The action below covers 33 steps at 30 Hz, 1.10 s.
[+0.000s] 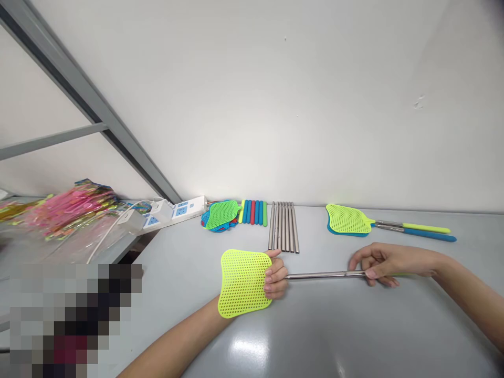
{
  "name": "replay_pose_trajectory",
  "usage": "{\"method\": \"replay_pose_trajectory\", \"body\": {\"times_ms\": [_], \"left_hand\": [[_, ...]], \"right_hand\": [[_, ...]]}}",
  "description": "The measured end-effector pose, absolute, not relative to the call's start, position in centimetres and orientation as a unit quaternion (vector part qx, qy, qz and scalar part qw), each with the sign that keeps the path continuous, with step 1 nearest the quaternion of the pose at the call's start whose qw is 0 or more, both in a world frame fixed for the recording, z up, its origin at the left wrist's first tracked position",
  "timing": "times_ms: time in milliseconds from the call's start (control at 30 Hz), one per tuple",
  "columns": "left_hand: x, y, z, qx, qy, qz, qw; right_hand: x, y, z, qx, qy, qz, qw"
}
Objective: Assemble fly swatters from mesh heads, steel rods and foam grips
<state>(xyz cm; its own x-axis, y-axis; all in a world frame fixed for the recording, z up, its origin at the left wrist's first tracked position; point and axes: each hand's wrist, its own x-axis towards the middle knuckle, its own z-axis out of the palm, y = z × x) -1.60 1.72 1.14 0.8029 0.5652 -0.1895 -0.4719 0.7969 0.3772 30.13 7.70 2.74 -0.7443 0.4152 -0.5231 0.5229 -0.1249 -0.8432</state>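
Observation:
A yellow-green fly swatter (244, 283) with a long metal rod lies level across my two hands above the grey table. My left hand (276, 278) is closed round its neck, fingers over the edge of the perforated head. Thumb and fingers of my right hand (380, 265) pinch the other end of the rod, and a bit of yellow-green handle shows beyond the wrist. Behind my left hand lies a row of metal rods (284, 228). Left of them are coloured handle sleeves (254, 212) and a pile of swatter heads (221, 215), green on top.
At the back right, a yellow-green swatter (348, 219) rests on a blue swatter (429, 234). A white power strip (181, 211) with plugs stands at the back left. Beyond the table's left side are bagged pink items (71, 207). A white wall (295, 105) closes off the back.

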Motion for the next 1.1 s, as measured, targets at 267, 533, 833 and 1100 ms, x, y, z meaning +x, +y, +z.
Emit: {"method": "replay_pose_trajectory", "body": {"times_ms": [267,533,833,1100], "left_hand": [[-1.5,1.6,1.6,0.176,0.132,0.297,0.929],[-1.1,1.8,1.1,0.165,0.133,0.299,0.93],[-1.3,2.2,0.2,0.156,0.128,0.305,0.931],[-1.5,2.1,0.4,0.171,0.141,0.321,0.921]], "right_hand": [[32.6,8.6,3.4,0.399,0.637,-0.658,0.037],[33.7,8.9,2.1,0.408,0.58,-0.702,-0.058],[34.2,9.0,1.3,0.408,0.563,-0.709,-0.117],[34.8,9.1,0.7,0.397,0.57,-0.707,-0.133]]}}
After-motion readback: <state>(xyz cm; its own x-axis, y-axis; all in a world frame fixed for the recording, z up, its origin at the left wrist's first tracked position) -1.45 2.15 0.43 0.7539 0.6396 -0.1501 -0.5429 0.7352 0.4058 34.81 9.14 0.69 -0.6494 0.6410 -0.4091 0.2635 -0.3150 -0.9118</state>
